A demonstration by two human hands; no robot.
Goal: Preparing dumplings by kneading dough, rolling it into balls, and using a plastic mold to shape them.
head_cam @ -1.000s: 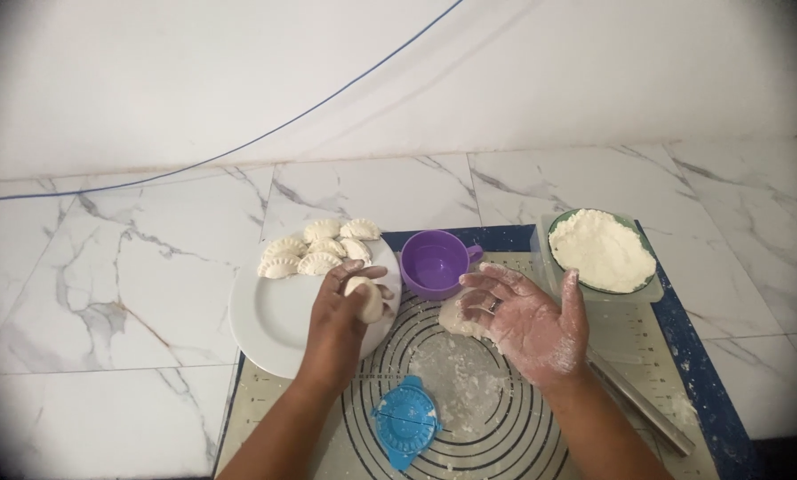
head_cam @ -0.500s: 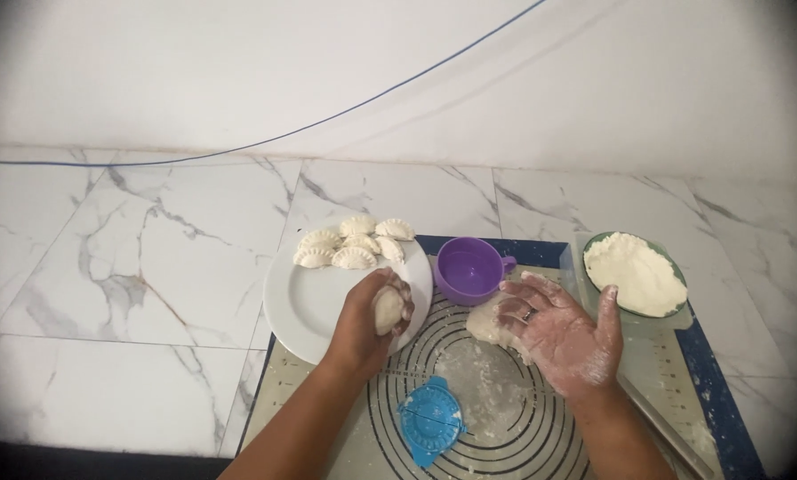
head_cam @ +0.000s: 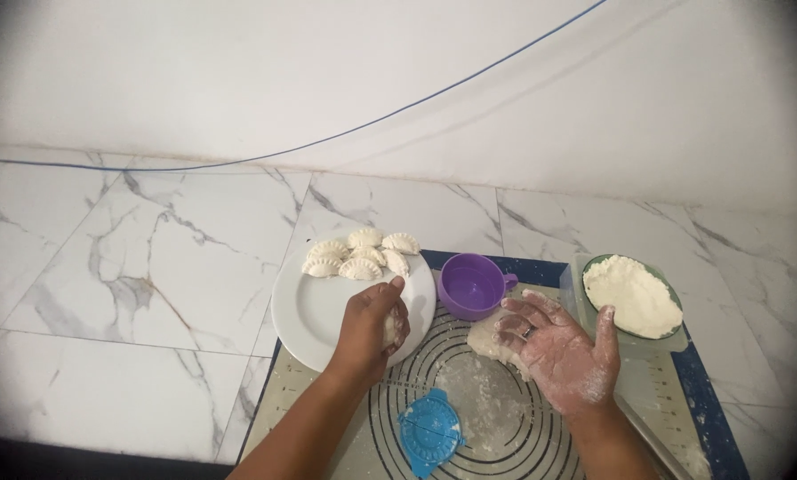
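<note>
My left hand (head_cam: 371,329) is closed around a small folded dumpling, held over the near right edge of a white plate (head_cam: 305,318). Several crimped dumplings (head_cam: 361,253) lie in a cluster at the plate's far side. My right hand (head_cam: 560,352), dusted with flour, rests open with fingers spread on a lump of dough (head_cam: 485,339) on the grey baking mat (head_cam: 496,418) with ring markings. A blue dumpling press (head_cam: 428,432) lies shut on the mat below my left hand.
A purple cup (head_cam: 471,285) stands between the plate and the dough. A green bowl of flour (head_cam: 633,295) sits at the right in a clear tray. A blue cable (head_cam: 309,142) runs along the white wall. Marble tiles surround the mat.
My left hand has lifted a dumpling and drawn back slightly from the plate's cluster. My right hand stays on the dough. The view has shifted downward and left.
</note>
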